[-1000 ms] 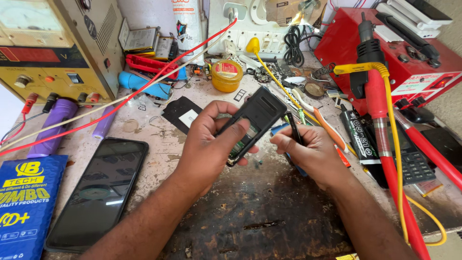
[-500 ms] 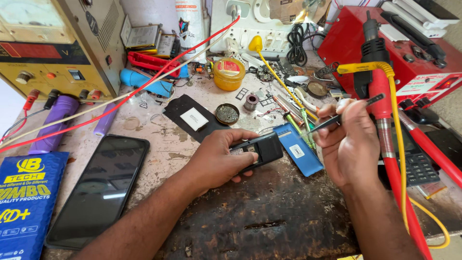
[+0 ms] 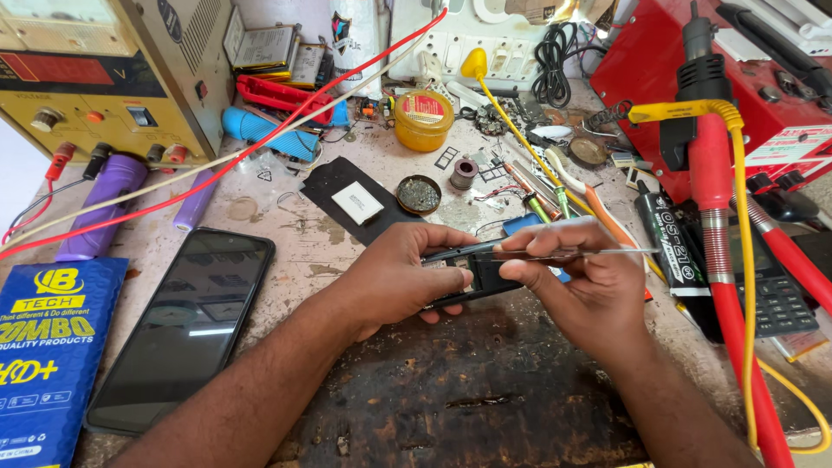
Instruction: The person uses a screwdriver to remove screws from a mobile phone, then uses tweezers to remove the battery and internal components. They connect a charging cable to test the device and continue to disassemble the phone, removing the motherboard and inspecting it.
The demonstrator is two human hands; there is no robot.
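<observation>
My left hand [image 3: 394,276] grips a small black phone body [image 3: 475,270] by its left end, holding it flat just above the dark worn mat [image 3: 451,399]. My right hand [image 3: 582,279] pinches a thin metal tweezer [image 3: 576,253] that lies sideways over the phone, its tip at the phone's top edge. A blue battery [image 3: 525,222] peeks out behind my right fingers. A black back cover with a white sticker [image 3: 354,203] lies on the bench beyond my left hand.
A black smartphone [image 3: 186,325] lies face up at left beside a blue box [image 3: 43,355]. A yellow power supply [image 3: 95,78] stands at back left. A yellow tin [image 3: 422,120], red soldering tools [image 3: 724,260] and a red station [image 3: 763,78] crowd the back and right.
My right hand came back from the right and lowered onto the phone, laying the tweezer sideways across it. The left hand kept hold of the phone and shifted slightly.
</observation>
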